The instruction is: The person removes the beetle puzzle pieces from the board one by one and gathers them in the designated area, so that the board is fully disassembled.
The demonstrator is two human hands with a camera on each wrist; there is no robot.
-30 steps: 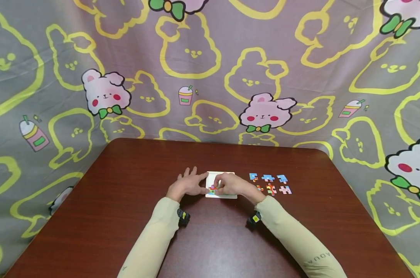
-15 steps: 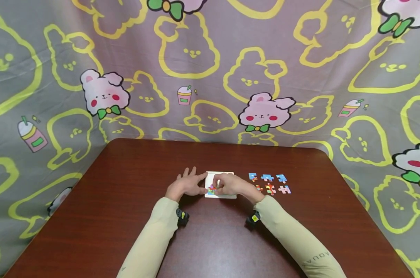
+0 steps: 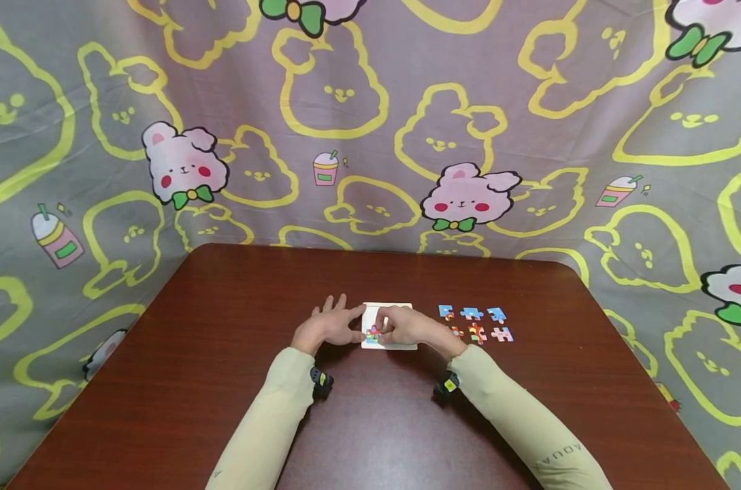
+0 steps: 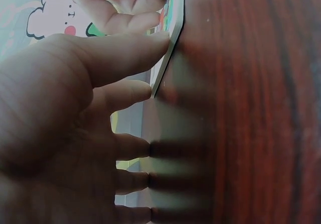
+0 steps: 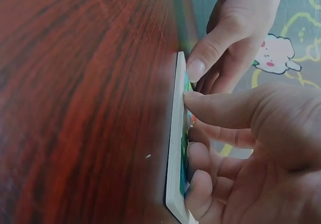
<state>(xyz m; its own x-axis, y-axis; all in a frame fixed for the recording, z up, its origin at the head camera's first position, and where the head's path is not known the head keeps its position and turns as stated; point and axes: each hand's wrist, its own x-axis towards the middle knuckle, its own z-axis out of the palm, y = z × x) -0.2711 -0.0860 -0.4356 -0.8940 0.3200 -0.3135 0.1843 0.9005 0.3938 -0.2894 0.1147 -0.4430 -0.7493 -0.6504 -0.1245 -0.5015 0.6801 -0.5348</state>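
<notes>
A small white puzzle tray [image 3: 390, 348] lies flat on the table, with coloured pieces along its near side. My right hand [image 3: 409, 325] leans over it from the right, fingers curled. Its thumb and index finger pinch a colourful jigsaw piece [image 3: 373, 331] low at the tray's left part; the fingers hide much of the piece. On the left side my left hand [image 3: 332, 325] rests with its fingers spread. In the left wrist view its thumb [image 4: 145, 48] lies against the tray's edge [image 4: 168, 58], the index fingertip is at the corner and other fingertips touch the table.
Several loose jigsaw pieces lie in two rows right of the tray, a blue one [image 3: 471, 313] at the back and a pink one [image 3: 503, 334] in front. My right wrist and forearm pass close to them. A patterned curtain [image 3: 370, 82] hangs behind the brown table [image 3: 254, 292].
The jigsaw piece under my right fingertips has shifted slightly and sits flatter in the tray's left part. Both hands stay almost in place.
</notes>
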